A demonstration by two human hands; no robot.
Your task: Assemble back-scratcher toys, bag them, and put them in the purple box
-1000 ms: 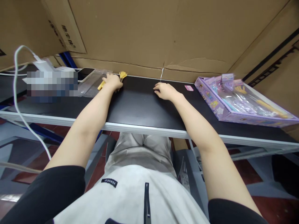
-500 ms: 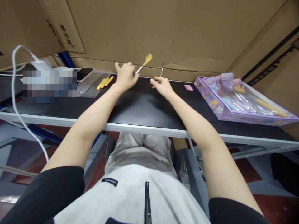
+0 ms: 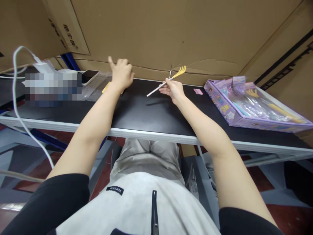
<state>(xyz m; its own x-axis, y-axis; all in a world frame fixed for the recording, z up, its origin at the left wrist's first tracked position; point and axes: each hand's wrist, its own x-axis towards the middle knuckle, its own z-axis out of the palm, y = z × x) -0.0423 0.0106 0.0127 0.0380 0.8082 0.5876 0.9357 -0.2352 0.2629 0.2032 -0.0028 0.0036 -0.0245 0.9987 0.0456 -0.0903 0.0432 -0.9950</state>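
Note:
My right hand (image 3: 174,89) pinches the thin silver rod of a back scratcher (image 3: 156,89) with a yellow claw-shaped head. The rod slants down to the left above the black table, and the claw points up to the right. Over the yellow handle tubes at the left is my left hand (image 3: 121,74), palm down, with one finger raised and the others curled under. A short tube end (image 3: 122,93) pokes out below this hand, which seems closed on it. Another yellow tube (image 3: 106,87) shows beside the wrist; my left hand and forearm hide the rest.
A purple display box (image 3: 228,114) of wrapped back scratchers stands at the right. Near it lies a pink card (image 3: 198,91). Clear plastic bags (image 3: 94,89), a phone (image 3: 90,77) and a charger with a white cable (image 3: 16,98) are at the left. Cardboard (image 3: 156,36) walls the back.
The back scratcher has passed from my left hand to my right hand. My left hand has moved left to the yellow tubes, and one tube end has shifted to the right.

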